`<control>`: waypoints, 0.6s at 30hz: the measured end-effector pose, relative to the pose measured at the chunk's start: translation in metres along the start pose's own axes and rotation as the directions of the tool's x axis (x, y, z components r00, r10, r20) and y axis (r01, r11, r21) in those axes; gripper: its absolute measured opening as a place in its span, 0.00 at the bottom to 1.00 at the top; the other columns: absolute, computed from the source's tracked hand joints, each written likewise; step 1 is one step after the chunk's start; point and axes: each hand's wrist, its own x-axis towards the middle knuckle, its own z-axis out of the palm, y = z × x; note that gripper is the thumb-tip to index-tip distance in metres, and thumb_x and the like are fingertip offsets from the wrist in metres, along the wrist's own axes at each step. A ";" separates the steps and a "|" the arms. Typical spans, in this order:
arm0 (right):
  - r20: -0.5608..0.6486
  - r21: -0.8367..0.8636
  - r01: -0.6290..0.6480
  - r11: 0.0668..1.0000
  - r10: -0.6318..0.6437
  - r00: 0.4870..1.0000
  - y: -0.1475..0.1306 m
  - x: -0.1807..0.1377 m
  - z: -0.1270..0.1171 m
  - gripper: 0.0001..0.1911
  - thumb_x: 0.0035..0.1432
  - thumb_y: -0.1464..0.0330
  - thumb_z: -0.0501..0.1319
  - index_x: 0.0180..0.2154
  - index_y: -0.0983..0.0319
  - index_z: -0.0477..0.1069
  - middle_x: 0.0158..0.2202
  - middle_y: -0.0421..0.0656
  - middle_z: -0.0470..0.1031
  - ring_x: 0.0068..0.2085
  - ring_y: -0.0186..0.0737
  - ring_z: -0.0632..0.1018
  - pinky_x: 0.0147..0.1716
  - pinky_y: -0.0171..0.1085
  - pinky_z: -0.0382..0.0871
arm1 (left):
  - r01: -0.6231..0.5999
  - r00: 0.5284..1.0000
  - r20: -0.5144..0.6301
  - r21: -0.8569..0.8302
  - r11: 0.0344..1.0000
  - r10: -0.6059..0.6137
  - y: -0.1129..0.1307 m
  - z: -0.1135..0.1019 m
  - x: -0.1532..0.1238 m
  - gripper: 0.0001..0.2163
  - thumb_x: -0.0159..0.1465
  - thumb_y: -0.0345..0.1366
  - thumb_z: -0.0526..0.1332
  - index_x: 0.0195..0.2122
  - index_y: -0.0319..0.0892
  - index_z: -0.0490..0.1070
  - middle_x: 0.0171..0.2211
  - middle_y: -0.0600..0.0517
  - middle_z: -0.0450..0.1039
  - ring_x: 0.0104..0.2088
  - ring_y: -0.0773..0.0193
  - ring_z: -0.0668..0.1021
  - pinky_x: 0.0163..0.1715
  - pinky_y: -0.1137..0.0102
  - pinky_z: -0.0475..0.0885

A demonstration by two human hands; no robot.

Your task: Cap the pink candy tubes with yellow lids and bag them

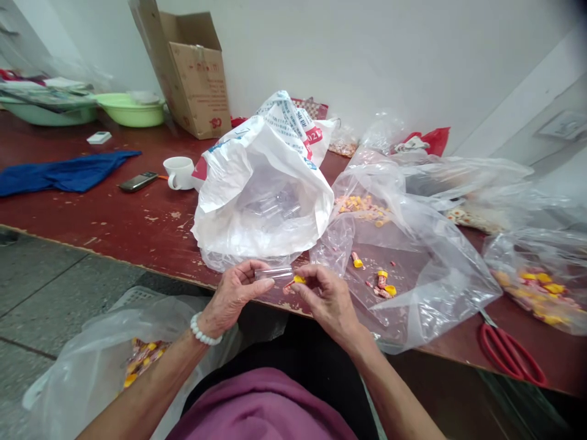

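My left hand (235, 294) pinches a small clear plastic tube (274, 274) and holds it level at the table's front edge. My right hand (326, 299) is closed on a small yellow-capped piece (298, 280) and holds it at the tube's right end. Both hands hover just in front of a large white plastic bag (261, 183) that holds more clear tubes. A white bead bracelet (202, 333) sits on my left wrist.
A clear bag (413, 256) with loose yellow and red pieces lies open to the right, another (541, 287) further right. Red scissors (509, 351) lie at the front right. A white cup (178, 172), phone (137, 181), blue cloth (64, 173), cardboard box (192, 67) and green basins (131, 110) stand behind. A bag of filled pieces (137, 360) sits by my left knee.
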 end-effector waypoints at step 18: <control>0.000 0.049 0.009 0.999 -0.009 1.000 0.003 -0.014 0.011 0.07 0.55 0.71 0.61 0.38 0.61 0.70 0.36 0.42 0.75 0.34 0.34 0.75 0.34 0.33 0.69 | -0.313 0.946 0.300 0.744 0.590 0.123 -0.010 0.011 -0.010 0.05 0.52 0.31 0.59 0.30 0.39 0.68 0.26 0.56 0.69 0.27 0.69 0.69 0.29 0.74 0.62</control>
